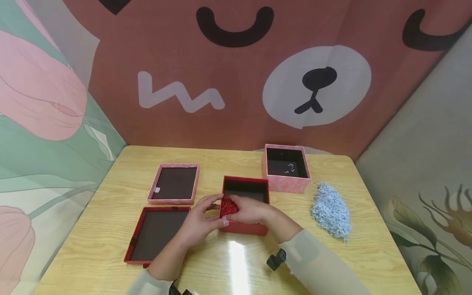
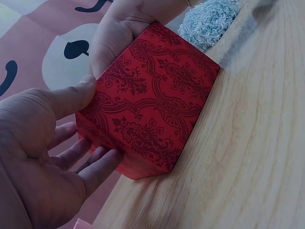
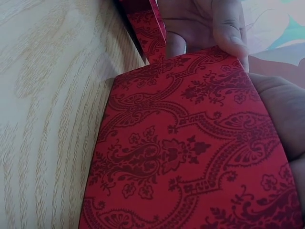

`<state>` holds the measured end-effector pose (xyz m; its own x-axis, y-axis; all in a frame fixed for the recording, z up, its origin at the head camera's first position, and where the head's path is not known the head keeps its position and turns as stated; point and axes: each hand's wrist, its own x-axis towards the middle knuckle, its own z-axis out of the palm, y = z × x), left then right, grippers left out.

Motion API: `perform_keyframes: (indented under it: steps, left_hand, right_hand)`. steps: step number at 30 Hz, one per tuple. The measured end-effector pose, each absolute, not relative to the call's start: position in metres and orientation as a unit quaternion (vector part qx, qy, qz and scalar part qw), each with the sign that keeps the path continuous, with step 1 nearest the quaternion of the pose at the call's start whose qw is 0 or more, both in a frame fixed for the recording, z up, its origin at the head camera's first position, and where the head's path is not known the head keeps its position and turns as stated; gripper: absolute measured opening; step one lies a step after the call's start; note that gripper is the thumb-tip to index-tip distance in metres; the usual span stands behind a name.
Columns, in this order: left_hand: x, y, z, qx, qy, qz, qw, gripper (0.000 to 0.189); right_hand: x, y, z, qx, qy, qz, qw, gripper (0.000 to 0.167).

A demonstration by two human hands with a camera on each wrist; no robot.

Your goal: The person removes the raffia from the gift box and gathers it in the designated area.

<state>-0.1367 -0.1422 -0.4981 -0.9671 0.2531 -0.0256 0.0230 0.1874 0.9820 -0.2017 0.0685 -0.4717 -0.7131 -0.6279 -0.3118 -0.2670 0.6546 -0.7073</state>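
Note:
A red patterned box point(image 1: 245, 228), its dark inside facing up, stands in the middle of the table. My left hand point(image 1: 197, 223) steadies its left side: in the left wrist view the thumb lies at the front face's top edge and the fingertips touch the side wall. My right hand point(image 1: 250, 209) reaches over the front rim into the box, thumb and forefinger around a clump of red shredded paper point(image 1: 229, 207) at the left end. The right wrist view has the box's front face point(image 3: 190, 143) hiding most of the right fingers.
A red lid point(image 1: 160, 233) lies inside-up at the left, behind it a pink lid point(image 1: 175, 183). A pink box point(image 1: 287, 183) with a few pale shreds inside stands behind right. Blue shredded paper point(image 1: 330, 211) is heaped at the right. The patterned wall point(image 1: 177, 131) bounds the table's back.

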Motion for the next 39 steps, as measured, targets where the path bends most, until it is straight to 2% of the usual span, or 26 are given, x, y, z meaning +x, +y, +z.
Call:
perform_keyframes:
  steps: [11, 17, 23, 28, 39]
  left_hand:
    - [-0.138, -0.144, -0.497, 0.087, 0.770, 0.625, 0.097, 0.075]
    - [-0.139, -0.144, -0.495, 0.085, 0.770, 0.625, 0.098, 0.076]
    - [-0.138, -0.144, -0.494, 0.079, 0.772, 0.622, 0.101, 0.072]
    - [-0.139, -0.146, -0.494, 0.076, 0.771, 0.624, 0.104, 0.073]
    - [-0.142, -0.146, -0.494, 0.067, 0.777, 0.616, 0.108, 0.074]
  right_hand:
    - [-0.202, 0.070, -0.469, -0.251, 0.855, -0.335, 0.305, 0.058]
    - [-0.204, 0.074, -0.469, -0.266, 0.852, -0.344, 0.291, 0.043]
    - [-0.204, 0.077, -0.468, -0.273, 0.854, -0.350, 0.271, 0.044]
    - [-0.203, 0.077, -0.466, -0.284, 0.859, -0.348, 0.244, 0.036]
    - [-0.204, 0.086, -0.456, -0.260, 0.854, -0.396, 0.215, 0.043]
